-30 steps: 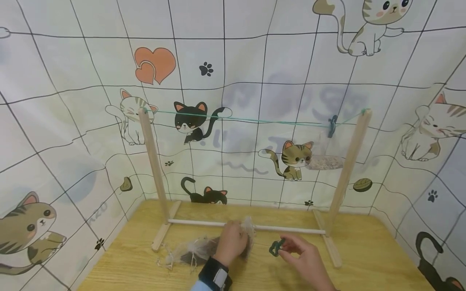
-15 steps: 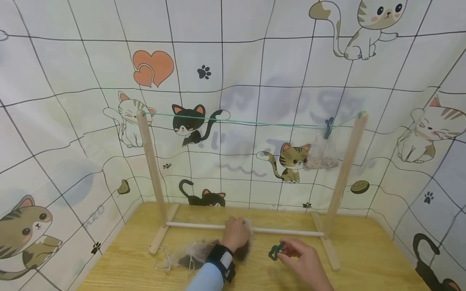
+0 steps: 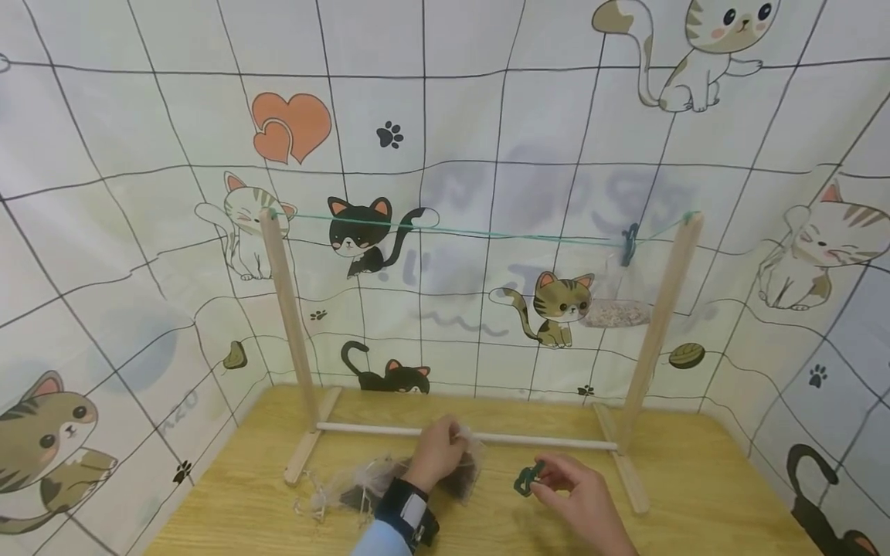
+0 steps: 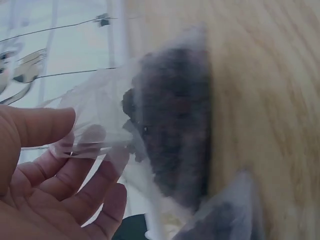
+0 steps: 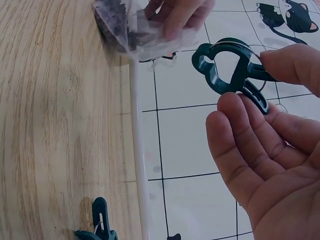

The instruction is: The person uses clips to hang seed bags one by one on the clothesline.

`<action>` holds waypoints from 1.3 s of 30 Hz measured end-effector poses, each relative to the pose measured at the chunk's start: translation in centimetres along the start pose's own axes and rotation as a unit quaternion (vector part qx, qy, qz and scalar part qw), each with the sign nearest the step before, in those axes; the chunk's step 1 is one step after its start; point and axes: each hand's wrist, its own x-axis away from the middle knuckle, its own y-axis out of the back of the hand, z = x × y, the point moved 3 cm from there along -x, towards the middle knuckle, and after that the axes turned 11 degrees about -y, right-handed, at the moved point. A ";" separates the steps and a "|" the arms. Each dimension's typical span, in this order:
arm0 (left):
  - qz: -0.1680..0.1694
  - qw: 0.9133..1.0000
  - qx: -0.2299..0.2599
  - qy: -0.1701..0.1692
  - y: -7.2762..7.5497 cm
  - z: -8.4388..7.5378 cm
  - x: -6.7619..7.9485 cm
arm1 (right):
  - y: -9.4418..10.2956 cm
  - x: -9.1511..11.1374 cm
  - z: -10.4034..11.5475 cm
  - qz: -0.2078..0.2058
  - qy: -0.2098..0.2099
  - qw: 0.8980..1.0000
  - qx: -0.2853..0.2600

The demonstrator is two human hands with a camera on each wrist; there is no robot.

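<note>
My left hand (image 3: 436, 450) pinches the gathered upper part of a translucent bag (image 4: 172, 125). Dark, lumpy pieces fill the lower part of the bag, close to the wooden table. A second bag of dark pieces (image 4: 220, 222) lies beside it in the left wrist view. My right hand (image 3: 580, 494) holds a dark green spring clip (image 5: 225, 67) by its handles, between thumb and fingers. The clip is a short way to the right of the bag in the head view. In the right wrist view, the left hand's fingers (image 5: 182, 17) grip the bag's thin top.
Other translucent bags with pale strings (image 3: 368, 486) lie left of my left hand. Behind stands a wooden frame (image 3: 290, 324) with a white bottom rod (image 3: 542, 441) and green line (image 3: 487, 233). A clip (image 3: 629, 244) holds a bag (image 3: 617, 313) there. Another clip (image 5: 100, 225) lies on the table (image 5: 60, 125).
My left hand has shifted a little leftward, and more of the dark-filled bag shows beside it. The right hand stays almost in place with the clip.
</note>
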 end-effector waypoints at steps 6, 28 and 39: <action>-0.020 0.999 0.022 -0.018 1.7 -1.4 1.3 | 0.1 -0.1 -0.1 -0.001 0.015 1.000 0.018; -0.059 0.994 0.063 -0.071 4.0 -6.1 2.5 | 0.9 0.3 0.3 -0.023 -0.037 0.999 0.028; -0.029 0.993 0.073 -0.090 6.2 -10.3 -1.8 | 5.6 -2.3 5.4 -0.076 0.034 0.993 0.082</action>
